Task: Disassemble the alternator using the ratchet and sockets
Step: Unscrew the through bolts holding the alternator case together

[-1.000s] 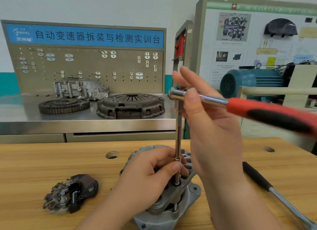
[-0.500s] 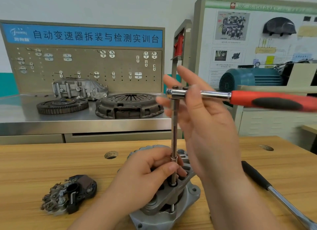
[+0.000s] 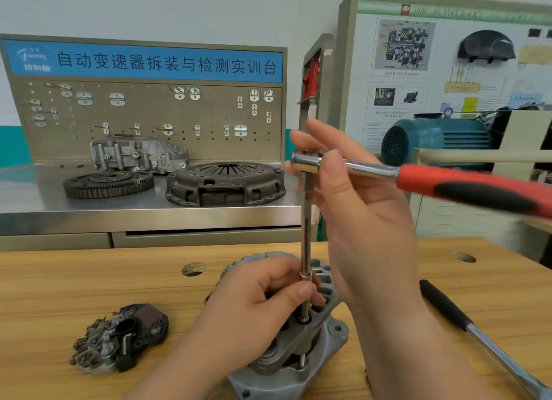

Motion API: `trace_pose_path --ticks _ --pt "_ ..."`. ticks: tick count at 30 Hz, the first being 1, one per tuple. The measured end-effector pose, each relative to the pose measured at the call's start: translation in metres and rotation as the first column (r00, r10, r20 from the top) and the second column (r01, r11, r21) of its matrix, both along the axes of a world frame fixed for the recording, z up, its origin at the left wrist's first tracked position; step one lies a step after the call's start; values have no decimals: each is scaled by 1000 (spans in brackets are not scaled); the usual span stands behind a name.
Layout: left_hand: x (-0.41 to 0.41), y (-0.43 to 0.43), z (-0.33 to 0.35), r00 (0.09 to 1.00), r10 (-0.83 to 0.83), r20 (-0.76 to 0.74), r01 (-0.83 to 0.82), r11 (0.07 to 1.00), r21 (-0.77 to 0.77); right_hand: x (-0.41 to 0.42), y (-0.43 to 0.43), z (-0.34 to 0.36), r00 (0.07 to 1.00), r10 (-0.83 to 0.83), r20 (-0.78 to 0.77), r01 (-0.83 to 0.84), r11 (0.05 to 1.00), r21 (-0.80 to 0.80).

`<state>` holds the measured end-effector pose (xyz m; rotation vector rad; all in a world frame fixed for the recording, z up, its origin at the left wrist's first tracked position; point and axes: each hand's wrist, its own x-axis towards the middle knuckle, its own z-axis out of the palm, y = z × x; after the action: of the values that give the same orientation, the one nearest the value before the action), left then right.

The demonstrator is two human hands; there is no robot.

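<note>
Above alternator [image 3: 333, 338], left hand [image 3: 263, 305] round extension [image 3: 306, 229], right hand [image 3: 367, 220] (loosely) on ratchet [image 3: 448, 184].

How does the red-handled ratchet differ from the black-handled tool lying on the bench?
The red-handled ratchet, atop an extension bar, is held up by the right hand; the black-handled tool lies untouched on the bench. The ratchet's grip is red and black; the tool's is all black. Both have shiny metal shanks.

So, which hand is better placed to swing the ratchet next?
Right. The right hand pinches the ratchet at its head, and the red handle points to that side. The left hand grips the extension bar low, steadying it on the alternator.
</note>
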<state>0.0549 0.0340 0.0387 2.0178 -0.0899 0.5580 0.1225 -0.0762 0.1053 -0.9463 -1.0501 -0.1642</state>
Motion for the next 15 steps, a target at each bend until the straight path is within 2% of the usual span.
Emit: trace_pose_path --ticks 1,2,4,6,8,11,13,15 --pt "0 0 0 1000 4 -2 -4 1000 -1 0 1 0 996 -61 61 63 998 -18" --pt "0 0 0 1000 2 2 -2 1000 1 0 2 -1 997 -39 63 41 999 -32" --pt "-1 0 0 1000 -18 10 18 1000 16 -2 1 0 976 187 -109 -187 982 16" --pt "-2 -3 1 999 -48 10 48 999 14 -1 -1 -3 882 409 -235 -408 911 58" --pt "-2 -4 1 998 -55 15 55 998 22 0 -1 -3 846 445 -294 -452 891 48" --pt "-1 -3 1 999 -36 26 35 998 53 -1 1 -2 901 346 -261 -344 937 57" --pt "-1 -1 1 1000 -28 11 27 999 30 -3 2 -3 978 148 -150 -142 989 49" --pt "-2 -1 1 1000 -21 -1 21 1000 22 -5 4 -5 997 23 -72 -17 997 72"
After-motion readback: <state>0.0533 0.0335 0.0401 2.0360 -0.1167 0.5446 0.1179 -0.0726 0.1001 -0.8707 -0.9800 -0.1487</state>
